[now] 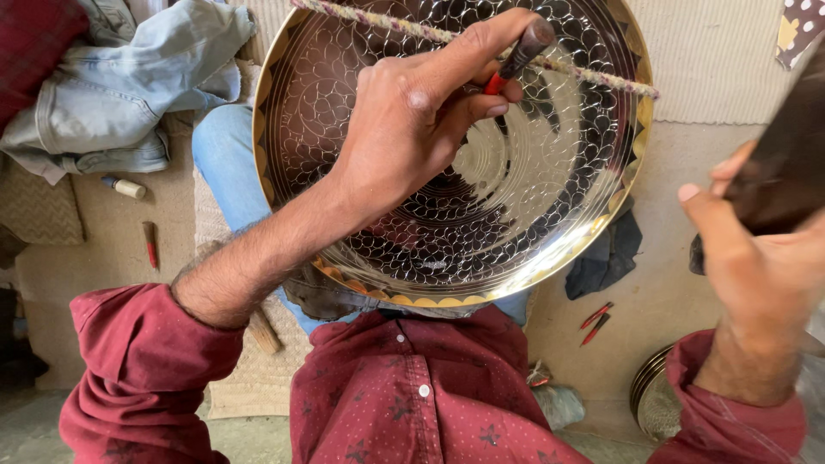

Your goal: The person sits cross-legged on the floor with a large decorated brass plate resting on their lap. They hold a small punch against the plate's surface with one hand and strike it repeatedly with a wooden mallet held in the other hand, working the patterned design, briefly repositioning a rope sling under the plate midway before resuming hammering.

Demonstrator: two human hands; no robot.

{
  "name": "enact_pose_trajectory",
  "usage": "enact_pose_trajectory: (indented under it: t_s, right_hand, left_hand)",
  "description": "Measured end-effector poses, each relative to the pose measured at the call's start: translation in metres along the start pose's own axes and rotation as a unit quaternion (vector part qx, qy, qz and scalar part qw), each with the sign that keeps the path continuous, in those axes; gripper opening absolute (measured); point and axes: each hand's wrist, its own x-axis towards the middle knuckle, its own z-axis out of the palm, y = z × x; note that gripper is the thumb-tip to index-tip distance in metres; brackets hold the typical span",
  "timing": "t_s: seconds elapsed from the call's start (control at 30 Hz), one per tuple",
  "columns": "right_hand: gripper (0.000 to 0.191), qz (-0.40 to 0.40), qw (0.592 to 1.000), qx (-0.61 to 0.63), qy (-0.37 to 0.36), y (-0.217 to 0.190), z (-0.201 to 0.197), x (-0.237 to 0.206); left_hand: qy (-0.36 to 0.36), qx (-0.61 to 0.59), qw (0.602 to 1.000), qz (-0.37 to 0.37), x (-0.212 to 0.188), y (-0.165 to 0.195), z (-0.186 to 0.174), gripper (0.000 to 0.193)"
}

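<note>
A large shiny engraved metal plate (550, 198) with a gold scalloped rim rests tilted on my lap, held by a braided cord (593, 76) across its top. My left hand (412, 120) is closed on a small dark chisel (520, 53) with a red band, its tip set against the plate's engraved face. My right hand (756, 258) is raised at the right edge, gripping a dark wooden mallet (786, 163), apart from the plate.
Folded denim clothes (120, 77) lie at the upper left. A small white tube (125, 186) and a red-tipped tool (150, 243) lie on the floor at left. Red-handled tools (595, 320) and stacked metal plates (653, 397) sit at lower right.
</note>
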Motion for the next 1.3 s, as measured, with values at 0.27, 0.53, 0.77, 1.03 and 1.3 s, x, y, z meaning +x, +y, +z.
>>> enact_pose_trajectory:
  t_s: [0.27, 0.53, 0.77, 1.03, 1.3]
  right_hand:
    - [0.018, 0.120, 0.992, 0.038, -0.013, -0.032, -0.003, 0.018]
    - [0.038, -0.080, 0.979, -0.151, -0.112, -0.049, 0.003, 0.060]
    - [0.071, 0.003, 0.995, 0.005, -0.100, -0.053, 0.007, 0.075]
    - [0.016, 0.098, 0.990, -0.061, -0.075, -0.035, 0.002, 0.064]
    - [0.016, 0.069, 0.990, -0.094, -0.084, -0.024, -0.006, 0.054]
  left_hand:
    - [0.002, -0.003, 1.000, 0.006, -0.001, 0.003, -0.001, 0.062]
    - [0.007, -0.008, 1.000, -0.026, 0.000, 0.009, 0.000, 0.059]
    - [0.009, -0.012, 1.000, -0.022, -0.001, 0.008, 0.000, 0.058]
    - [0.015, -0.011, 1.000, -0.016, -0.003, 0.013, -0.002, 0.055]
    - [0.008, -0.035, 0.999, -0.018, -0.004, 0.013, -0.003, 0.053]
